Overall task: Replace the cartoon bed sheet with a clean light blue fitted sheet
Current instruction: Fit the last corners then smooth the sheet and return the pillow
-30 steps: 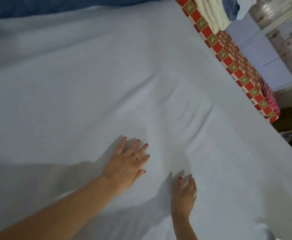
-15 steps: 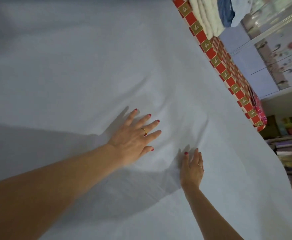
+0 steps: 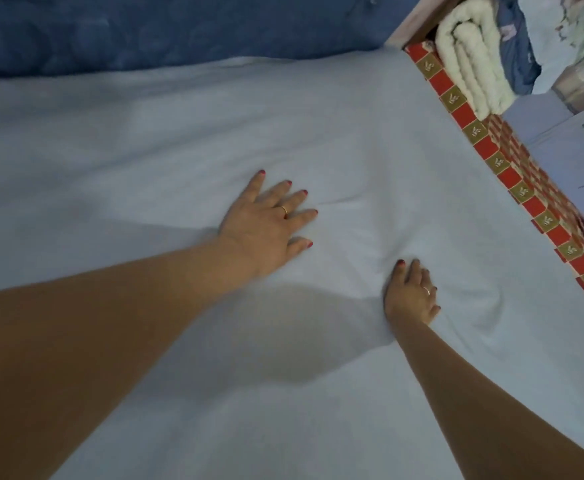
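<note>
Your left hand (image 3: 266, 226) lies flat on the sheet (image 3: 145, 150) with fingers spread and straight, holding nothing. Your right hand (image 3: 411, 296) also presses the sheet; its fingers bend a little, but nothing is gripped. Since a second ago both hands have slid forward, toward the dark blue fabric (image 3: 145, 26). The sheet covers the mattress (image 3: 512, 178), and only small wrinkles remain between your hands. I think the smoothing is almost finished.

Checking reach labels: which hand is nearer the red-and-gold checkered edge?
Right. The right hand lies flat on the light blue sheet, closer to the checkered edge. The left hand lies flat too, further toward the bed's middle.
</note>
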